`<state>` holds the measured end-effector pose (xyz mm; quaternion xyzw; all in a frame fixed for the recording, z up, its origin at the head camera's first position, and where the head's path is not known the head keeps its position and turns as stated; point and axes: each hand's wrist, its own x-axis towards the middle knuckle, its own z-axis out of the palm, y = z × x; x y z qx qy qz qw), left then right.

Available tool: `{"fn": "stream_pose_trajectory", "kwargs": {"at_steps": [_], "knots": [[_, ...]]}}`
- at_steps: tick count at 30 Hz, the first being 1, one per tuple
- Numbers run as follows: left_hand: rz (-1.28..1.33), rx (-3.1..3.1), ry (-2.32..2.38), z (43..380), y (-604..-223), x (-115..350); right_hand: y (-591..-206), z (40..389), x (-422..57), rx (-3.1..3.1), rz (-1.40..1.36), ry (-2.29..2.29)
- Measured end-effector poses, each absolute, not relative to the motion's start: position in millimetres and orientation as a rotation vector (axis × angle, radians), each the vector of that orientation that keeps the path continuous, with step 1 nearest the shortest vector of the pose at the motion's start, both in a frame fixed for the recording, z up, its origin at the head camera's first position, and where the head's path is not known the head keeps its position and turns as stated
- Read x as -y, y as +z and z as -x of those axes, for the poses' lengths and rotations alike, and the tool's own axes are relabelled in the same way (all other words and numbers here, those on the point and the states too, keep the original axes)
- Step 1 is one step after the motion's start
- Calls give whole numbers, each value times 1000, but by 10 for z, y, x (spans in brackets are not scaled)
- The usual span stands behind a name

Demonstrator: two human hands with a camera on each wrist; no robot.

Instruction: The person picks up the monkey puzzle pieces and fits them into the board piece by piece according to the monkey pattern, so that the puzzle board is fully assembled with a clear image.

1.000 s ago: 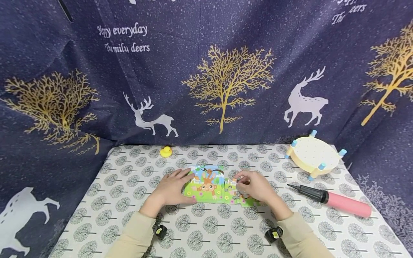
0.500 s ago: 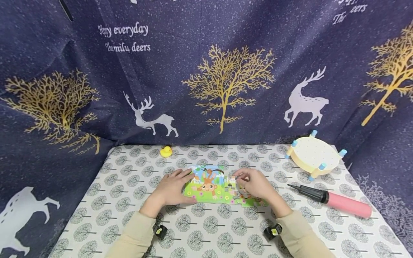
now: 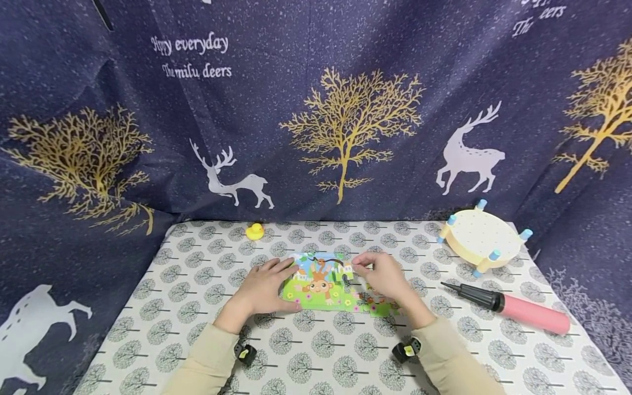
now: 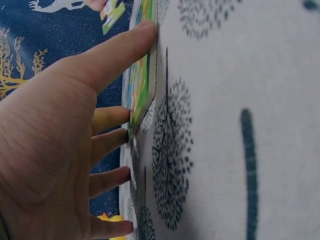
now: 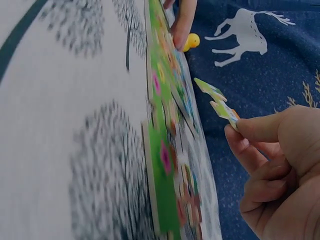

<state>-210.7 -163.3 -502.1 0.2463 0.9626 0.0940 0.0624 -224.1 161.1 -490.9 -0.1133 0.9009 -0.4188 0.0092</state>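
A jigsaw puzzle (image 3: pixel 318 288) with a monkey picture lies flat on the table. My left hand (image 3: pixel 264 288) rests at its left side with fingers spread; in the left wrist view the thumb (image 4: pixel 120 52) lies across the near edge. Between thumb and index finger, my right hand (image 3: pixel 387 277) pinches a puzzle piece (image 5: pixel 220 103) with green and white print, raised above the others in the right wrist view. Loose-looking pieces (image 3: pixel 380 311) lie under and beside the right hand, partly hidden by it.
A yellow rubber duck (image 3: pixel 254 231) sits at the back left. On the right stand a cream round stool-like toy (image 3: pixel 481 237) with blue-tipped legs and, nearer, a pink and black hand pump (image 3: pixel 533 314). A dark curtain (image 3: pixel 306 137) hangs behind the table.
My right hand has moved left, bringing the pinched puzzle piece over the right edge of the monkey picture. The left hand has stayed in place.
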Motion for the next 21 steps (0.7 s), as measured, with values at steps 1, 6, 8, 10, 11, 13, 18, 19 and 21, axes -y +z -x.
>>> {"fn": "stream_pose_trajectory", "kwargs": {"at_steps": [1, 6, 8, 10, 11, 13, 18, 19, 21], "knots": [[-742, -2909, 286, 2106, -5018, 1632, -4911, 2242, -1579, -2801, 326, -1333], [-737, -2901, 301, 2100, -5004, 1628, -4974, 2258, -1389, -2713, 267, -1433], [-740, -2900, 306, 2097, -4999, 1626, -5016, 2267, -1303, -2671, 281, -1460], [-743, -2901, 306, 2098, -5001, 1626, -5049, 2270, -1214, -2634, 289, -1471], [-744, -2902, 309, 2099, -5003, 1626, -5058, 2271, -1167, -2617, 298, -1481], [-746, -2902, 310, 2102, -5005, 1624, -5069, 2265, -1076, -2600, 298, -1468], [-741, -2906, 311, 2103, -5017, 1624, -5073, 2245, -880, -2573, 291, -1439], [-740, -2908, 313, 2100, -5019, 1627, -5079, 2246, -848, -2573, 286, -1436], [-740, -2912, 313, 2097, -5024, 1631, -5090, 2250, -788, -2576, 278, -1432]]}}
